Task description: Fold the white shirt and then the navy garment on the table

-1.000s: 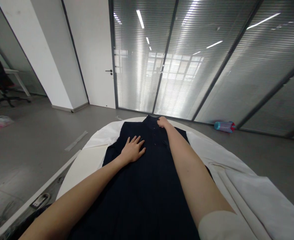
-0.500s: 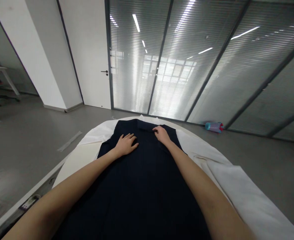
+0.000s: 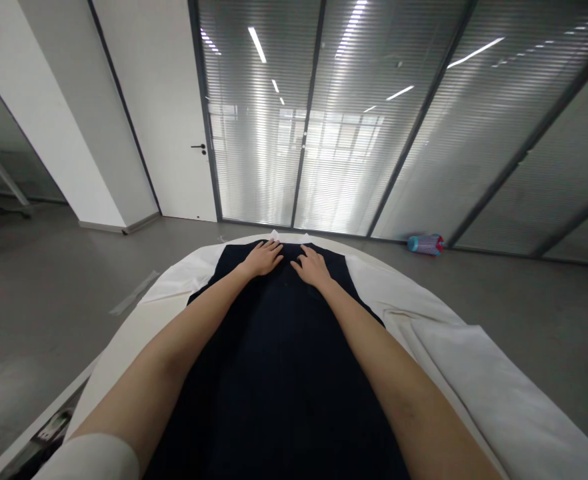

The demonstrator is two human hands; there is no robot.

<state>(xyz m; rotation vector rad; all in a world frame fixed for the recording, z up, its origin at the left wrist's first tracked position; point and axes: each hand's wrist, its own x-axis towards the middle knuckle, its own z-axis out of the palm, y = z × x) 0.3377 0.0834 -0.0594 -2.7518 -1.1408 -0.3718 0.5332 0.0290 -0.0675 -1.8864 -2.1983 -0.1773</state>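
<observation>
A dark navy piece of clothing point(image 3: 284, 360) lies spread over a padded board with a rounded far end. Its exact kind I cannot make out. Near its far edge my left hand point(image 3: 264, 257) rests flat on the fabric, fingers stretched out. Just to the right, my right hand point(image 3: 312, 265) also lies on the dark cloth with its fingers apart. A small gap separates the two hands. White cloth point(image 3: 424, 313) shows under the garment on both sides.
Beyond the board stand a glass partition with blinds point(image 3: 349, 133) and a white door point(image 3: 174, 113). A blue and red cylindrical bundle point(image 3: 425, 245) lies on the floor at the right. A strip of pale material point(image 3: 134, 293) is on the floor at the left.
My left hand has slid forward and right to the garment's far edge. The right hand has let go of the folded flap, which now lies flat, and its fingers have spread.
</observation>
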